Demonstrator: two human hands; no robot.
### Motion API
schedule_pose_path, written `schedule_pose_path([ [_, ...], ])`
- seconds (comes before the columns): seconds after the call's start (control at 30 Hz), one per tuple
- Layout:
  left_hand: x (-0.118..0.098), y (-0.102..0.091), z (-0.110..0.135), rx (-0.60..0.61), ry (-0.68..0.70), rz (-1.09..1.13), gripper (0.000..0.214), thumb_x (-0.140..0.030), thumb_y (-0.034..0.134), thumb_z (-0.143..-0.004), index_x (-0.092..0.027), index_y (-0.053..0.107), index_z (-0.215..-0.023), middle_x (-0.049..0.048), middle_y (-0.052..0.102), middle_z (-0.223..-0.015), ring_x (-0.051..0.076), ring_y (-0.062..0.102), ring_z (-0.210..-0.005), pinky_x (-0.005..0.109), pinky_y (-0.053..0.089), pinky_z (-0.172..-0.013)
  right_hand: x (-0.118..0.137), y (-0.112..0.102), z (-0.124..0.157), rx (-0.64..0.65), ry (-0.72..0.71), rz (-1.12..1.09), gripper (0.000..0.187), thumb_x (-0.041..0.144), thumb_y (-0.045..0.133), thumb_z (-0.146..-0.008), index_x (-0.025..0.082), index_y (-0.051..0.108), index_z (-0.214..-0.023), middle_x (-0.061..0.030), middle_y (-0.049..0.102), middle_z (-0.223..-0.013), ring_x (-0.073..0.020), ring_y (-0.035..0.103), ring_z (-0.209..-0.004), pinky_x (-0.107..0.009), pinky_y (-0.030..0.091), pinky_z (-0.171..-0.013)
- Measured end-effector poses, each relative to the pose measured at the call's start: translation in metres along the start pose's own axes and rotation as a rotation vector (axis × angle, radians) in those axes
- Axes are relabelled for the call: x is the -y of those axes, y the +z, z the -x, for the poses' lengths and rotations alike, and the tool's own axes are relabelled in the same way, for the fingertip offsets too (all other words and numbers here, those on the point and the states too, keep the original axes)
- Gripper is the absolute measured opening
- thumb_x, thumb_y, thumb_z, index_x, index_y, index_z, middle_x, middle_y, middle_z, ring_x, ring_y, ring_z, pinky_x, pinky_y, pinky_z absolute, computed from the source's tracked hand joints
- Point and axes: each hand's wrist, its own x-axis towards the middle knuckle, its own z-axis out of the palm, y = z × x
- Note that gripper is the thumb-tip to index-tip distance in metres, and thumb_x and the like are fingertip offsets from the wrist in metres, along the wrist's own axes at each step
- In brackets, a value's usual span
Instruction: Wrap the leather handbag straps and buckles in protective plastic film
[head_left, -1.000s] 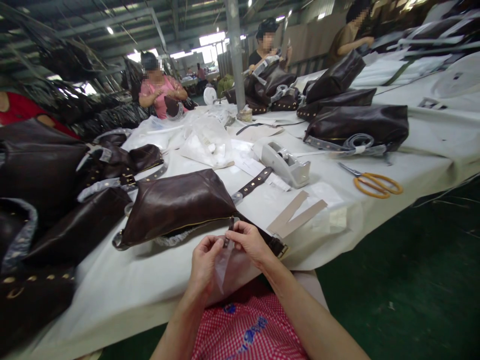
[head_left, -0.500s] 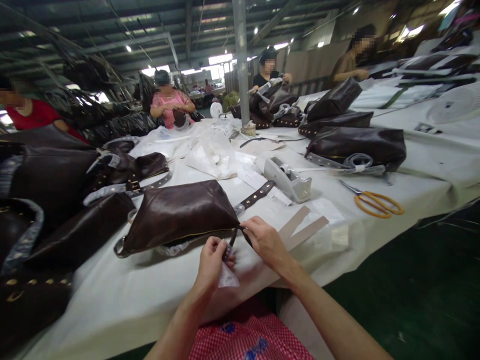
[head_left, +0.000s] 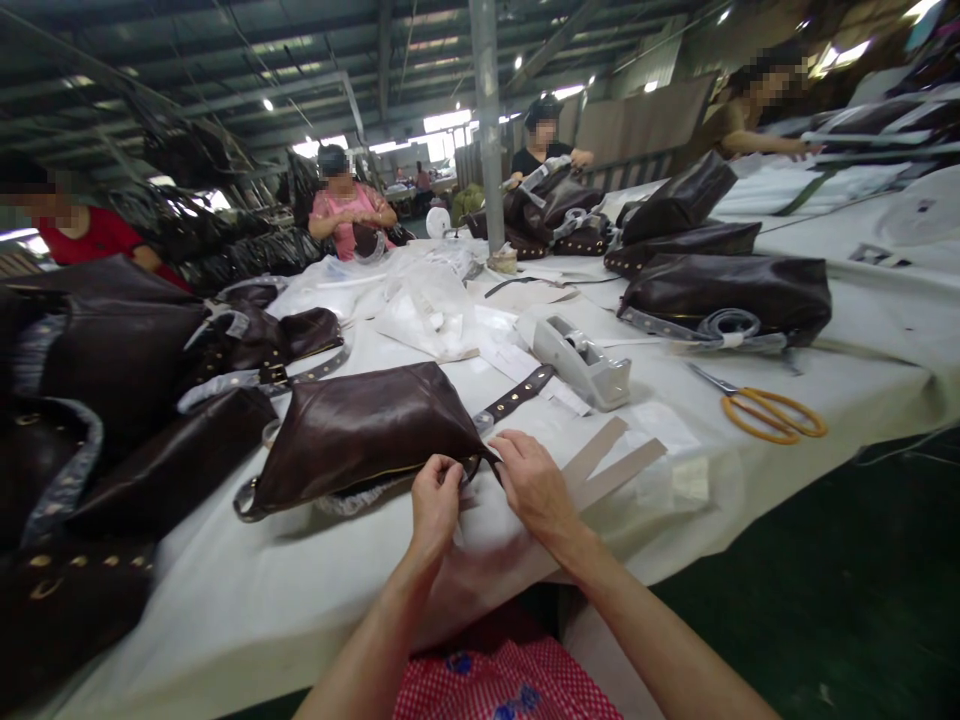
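Observation:
A dark brown leather bag [head_left: 375, 425] lies on its side in front of me, its gold zipper along the near edge. At the bag's right end, my left hand [head_left: 436, 505] pinches close to the zipper; what lies between its fingertips is too small to make out. Under those fingers is a whitish, see-through scrap, blurred. My right hand [head_left: 534, 490] is closed on the dark leather tab [head_left: 492, 458] at the bag's right corner. Beyond the bag lies a studded strap [head_left: 517, 396], partly wrapped in clear plastic.
A tape dispenser [head_left: 581, 362] and orange-handled scissors [head_left: 772, 408] lie to the right, near grey-brown strips [head_left: 619, 465]. More brown bags [head_left: 731, 295] are at the right and heaped at the left. A metal post [head_left: 489, 130] rises behind. Several co-workers sit around the table.
My left hand has risen slightly towards the zipper's end, and the dark strip and white piece once hanging from it show less. My right hand keeps its hold. The view has shifted slightly.

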Motion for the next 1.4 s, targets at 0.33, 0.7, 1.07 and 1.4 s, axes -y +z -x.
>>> schedule_pose_path([
  [0.33, -0.010, 0.005, 0.008, 0.097, -0.183, 0.110, 0.020, -0.032, 0.062, -0.073, -0.019, 0.049, -0.065, -0.0027, 0.055, -0.063, 0.013, 0.053, -0.058, 0.022, 0.040, -0.055, 0.004, -0.007, -0.003, 0.031, 0.001, 0.139, 0.040, 0.008, 0.051, -0.086, 0.023, 0.063, -0.122, -0.0162, 0.050, -0.139, -0.0321, 0.052, -0.123, -0.046, 0.042, -0.099],
  [0.7, -0.017, -0.014, 0.016, 0.102, 0.210, -0.545, 0.016, -0.019, 0.061, -0.077, -0.021, 0.059, -0.061, -0.0006, 0.060, -0.064, 0.015, 0.050, -0.062, 0.026, 0.027, -0.063, -0.019, 0.010, -0.032, 0.331, 0.253, -0.431, 0.026, 0.012, 0.055, -0.074, 0.020, 0.056, -0.099, -0.0019, 0.066, -0.092, -0.0131, 0.061, -0.067, -0.027, 0.049, -0.069],
  [1.07, -0.018, -0.010, 0.027, -0.076, 0.198, -0.655, 0.012, -0.027, 0.058, -0.086, -0.025, 0.063, -0.075, 0.0002, 0.058, -0.059, 0.018, 0.050, -0.057, 0.026, 0.020, -0.059, -0.007, 0.008, -0.023, 0.268, 0.072, -0.297, 0.023, 0.008, 0.052, -0.069, 0.022, 0.052, -0.087, -0.0005, 0.060, -0.083, -0.0174, 0.056, -0.079, -0.029, 0.042, -0.075],
  [1.4, -0.022, -0.022, 0.032, 0.066, 0.120, -0.557, 0.021, -0.024, 0.053, -0.085, -0.023, 0.046, -0.065, -0.0028, 0.051, -0.059, 0.016, 0.048, -0.058, 0.026, 0.026, -0.060, -0.016, 0.018, -0.026, 0.488, 0.346, -0.664, 0.024, 0.031, 0.064, -0.072, 0.023, 0.042, -0.078, 0.0082, 0.050, -0.060, -0.0127, 0.049, -0.056, -0.024, 0.035, -0.054],
])
